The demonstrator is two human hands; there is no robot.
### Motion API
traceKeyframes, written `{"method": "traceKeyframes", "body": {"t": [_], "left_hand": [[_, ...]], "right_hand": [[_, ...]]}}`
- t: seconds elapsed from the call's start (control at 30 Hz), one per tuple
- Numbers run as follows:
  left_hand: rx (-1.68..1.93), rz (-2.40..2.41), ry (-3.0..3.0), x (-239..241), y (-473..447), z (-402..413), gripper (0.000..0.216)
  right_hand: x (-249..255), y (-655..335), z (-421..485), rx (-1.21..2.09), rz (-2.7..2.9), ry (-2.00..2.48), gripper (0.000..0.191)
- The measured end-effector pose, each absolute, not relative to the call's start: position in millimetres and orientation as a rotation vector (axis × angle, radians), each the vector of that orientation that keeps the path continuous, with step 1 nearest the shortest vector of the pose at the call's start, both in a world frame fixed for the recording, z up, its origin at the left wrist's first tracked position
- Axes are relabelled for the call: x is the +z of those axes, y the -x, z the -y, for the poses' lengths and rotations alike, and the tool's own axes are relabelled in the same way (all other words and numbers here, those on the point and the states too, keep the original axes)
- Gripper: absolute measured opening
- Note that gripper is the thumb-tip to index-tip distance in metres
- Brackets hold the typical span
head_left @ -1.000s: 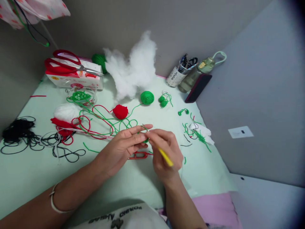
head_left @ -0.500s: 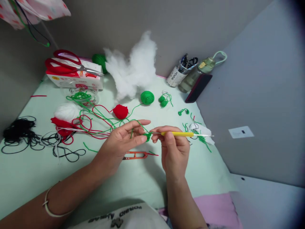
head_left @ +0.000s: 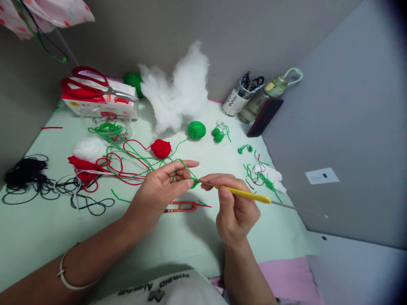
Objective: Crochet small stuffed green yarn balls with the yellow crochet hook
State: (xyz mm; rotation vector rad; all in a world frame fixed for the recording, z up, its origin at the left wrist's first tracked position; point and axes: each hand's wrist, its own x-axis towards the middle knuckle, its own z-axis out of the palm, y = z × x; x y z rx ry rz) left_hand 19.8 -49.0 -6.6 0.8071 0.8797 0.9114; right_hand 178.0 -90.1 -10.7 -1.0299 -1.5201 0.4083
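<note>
My right hand [head_left: 237,207] grips a crochet hook [head_left: 249,195] by its yellow handle, and the tip reaches left to the yarn at my left fingers. Between thumb and fingers, my left hand [head_left: 165,184] pinches a small green crochet piece [head_left: 195,184], mostly hidden by the fingers. Green yarn passes over the raised index finger of that hand. A green yarn ball [head_left: 196,130] and a red yarn ball [head_left: 160,148] lie just beyond my hands. Below the left hand, orange thread snips [head_left: 182,206] rest on the table, partly covered.
Red-handled scissors [head_left: 92,84] lie on a box [head_left: 101,106] at the back left. White stuffing [head_left: 178,93] stands at the back. Black yarn [head_left: 25,173] and white yarn [head_left: 90,149] lie left. A pen cup [head_left: 235,101], bottle [head_left: 254,103] and phone [head_left: 265,117] stand back right.
The crochet hook has tilted, its rear end swinging down and toward the right as my right hand turned and lowered slightly. My left hand has barely moved.
</note>
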Motion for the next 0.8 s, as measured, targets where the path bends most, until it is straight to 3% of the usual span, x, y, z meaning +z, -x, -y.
{"method": "traceKeyframes", "body": {"t": [0.2, 0.37, 0.5, 0.6, 0.8], "left_hand": [[0.854, -0.783, -0.634, -7, -22, 49, 0.05], [0.777, -0.732, -0.455, -5, -19, 43, 0.032], [0.801, -0.736, -0.562, -3, -19, 45, 0.04], [0.831, -0.746, -0.658, -5, -21, 48, 0.044], [0.759, -0.721, -0.563, -12, -23, 48, 0.042]], "right_hand": [[-21, -177, 95, -0.064, 1.904, 1.148, 0.041], [-16, -177, 90, 0.284, 1.522, 1.079, 0.029], [-13, -174, 82, 0.571, 1.303, 1.03, 0.021], [-16, -170, 82, 0.537, 1.401, 1.056, 0.02], [-20, -171, 90, 0.189, 1.682, 1.131, 0.038]]}}
